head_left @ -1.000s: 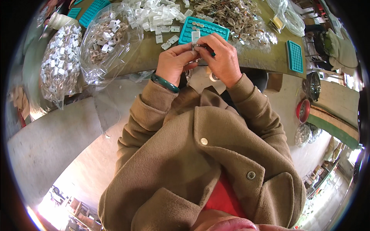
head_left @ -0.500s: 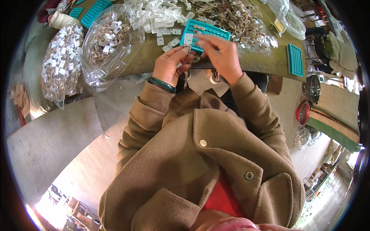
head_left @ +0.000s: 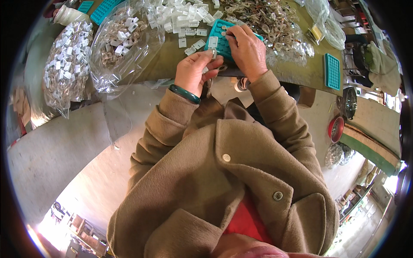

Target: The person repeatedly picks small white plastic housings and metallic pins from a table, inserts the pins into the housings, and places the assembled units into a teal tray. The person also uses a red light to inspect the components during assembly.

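My left hand [head_left: 190,73], with a dark green bangle at its wrist, pinches a small white plastic case [head_left: 213,42] upright between thumb and forefinger. A thin, clear brownish cord hangs below those fingers. Bent over a teal tray [head_left: 222,45] of small round cells is my right hand [head_left: 250,50]. Its thumb and forefinger are closed together at the far part of the tray, and whatever they hold is too small to make out. Small round discs [head_left: 223,28] sit in the tray beside those fingertips. The right hand hides much of the tray's right side.
Loose white cases [head_left: 183,17] lie heaped behind the tray. To their right spreads a pile of clear brownish cords [head_left: 266,19]. Two clear bags of parts [head_left: 69,60] stand at the left. Another teal tray [head_left: 332,71] lies near the table's right edge.
My right hand has moved from beside the white case out over the tray, its fingertips now at the discs. The left hand still holds the case, in nearly the same place.
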Demonstrator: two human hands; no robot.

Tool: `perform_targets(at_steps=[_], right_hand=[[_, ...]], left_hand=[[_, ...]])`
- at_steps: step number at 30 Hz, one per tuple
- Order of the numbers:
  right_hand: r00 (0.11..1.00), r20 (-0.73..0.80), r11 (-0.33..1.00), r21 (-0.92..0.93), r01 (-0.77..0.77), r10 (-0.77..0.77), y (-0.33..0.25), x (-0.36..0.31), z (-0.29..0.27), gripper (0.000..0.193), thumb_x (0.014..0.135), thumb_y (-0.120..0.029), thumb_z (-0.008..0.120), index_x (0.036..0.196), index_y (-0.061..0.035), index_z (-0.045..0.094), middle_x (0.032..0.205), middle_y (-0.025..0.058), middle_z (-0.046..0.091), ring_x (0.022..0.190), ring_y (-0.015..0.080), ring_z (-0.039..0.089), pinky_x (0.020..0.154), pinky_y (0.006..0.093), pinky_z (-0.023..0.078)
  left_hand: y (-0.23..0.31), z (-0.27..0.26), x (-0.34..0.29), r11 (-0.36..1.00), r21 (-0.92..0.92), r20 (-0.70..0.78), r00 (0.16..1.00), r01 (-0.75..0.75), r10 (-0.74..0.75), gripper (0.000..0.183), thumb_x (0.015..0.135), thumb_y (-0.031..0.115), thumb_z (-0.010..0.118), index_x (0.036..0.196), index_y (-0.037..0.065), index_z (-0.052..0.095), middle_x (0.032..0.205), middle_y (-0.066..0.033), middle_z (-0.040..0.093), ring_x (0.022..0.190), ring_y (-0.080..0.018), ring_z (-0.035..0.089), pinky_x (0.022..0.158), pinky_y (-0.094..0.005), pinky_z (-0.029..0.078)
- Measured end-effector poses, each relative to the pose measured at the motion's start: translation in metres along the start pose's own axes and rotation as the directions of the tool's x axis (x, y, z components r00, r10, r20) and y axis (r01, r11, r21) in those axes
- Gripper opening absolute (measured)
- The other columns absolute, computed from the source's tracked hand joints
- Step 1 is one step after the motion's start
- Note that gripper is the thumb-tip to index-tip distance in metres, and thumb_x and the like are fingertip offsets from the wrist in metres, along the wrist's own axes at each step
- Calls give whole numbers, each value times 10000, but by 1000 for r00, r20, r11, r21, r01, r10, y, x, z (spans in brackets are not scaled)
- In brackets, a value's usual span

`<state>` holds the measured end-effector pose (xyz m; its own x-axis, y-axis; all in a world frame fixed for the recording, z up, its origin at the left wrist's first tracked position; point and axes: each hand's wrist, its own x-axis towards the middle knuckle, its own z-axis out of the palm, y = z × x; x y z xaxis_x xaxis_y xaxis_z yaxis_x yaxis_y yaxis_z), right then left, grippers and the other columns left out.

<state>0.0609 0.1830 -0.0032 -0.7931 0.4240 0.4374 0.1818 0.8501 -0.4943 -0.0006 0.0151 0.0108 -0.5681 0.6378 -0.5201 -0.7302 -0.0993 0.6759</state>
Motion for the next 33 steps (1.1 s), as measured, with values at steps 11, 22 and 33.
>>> perform_targets(at_steps=[11, 22, 33], right_hand=[[979, 93, 805, 558, -203, 182, -16, -11, -28, 116, 838, -57, 689, 951, -39, 670, 837, 56, 682, 740, 145, 633, 703, 273, 513], [975, -140, 938, 278, 209, -175, -32, -47, -43, 142, 790, 21, 667, 907, -50, 628, 859, 86, 652, 789, 279, 622, 692, 349, 507], [993, 116, 838, 539, -87, 28, -29, -52, -54, 173, 796, 21, 671, 936, -36, 585, 795, 79, 572, 717, 216, 565, 678, 307, 481]], left_hand=[[-1, -1, -7, 997, 74, 56, 998, 11, -16, 237, 949, 120, 611, 1157, 9, 634, 1084, -90, 698, 975, -138, 676, 730, -213, 569], [-20, 16, -24, 999, 54, 140, 990, -10, 2, 228, 928, 110, 649, 1140, 28, 655, 1037, -43, 683, 924, -112, 663, 760, -223, 564], [-38, 19, -32, 976, 96, 111, 977, -194, 183, 325, 920, 107, 665, 1226, 4, 625, 1063, -56, 688, 920, -108, 666, 790, -229, 560]])
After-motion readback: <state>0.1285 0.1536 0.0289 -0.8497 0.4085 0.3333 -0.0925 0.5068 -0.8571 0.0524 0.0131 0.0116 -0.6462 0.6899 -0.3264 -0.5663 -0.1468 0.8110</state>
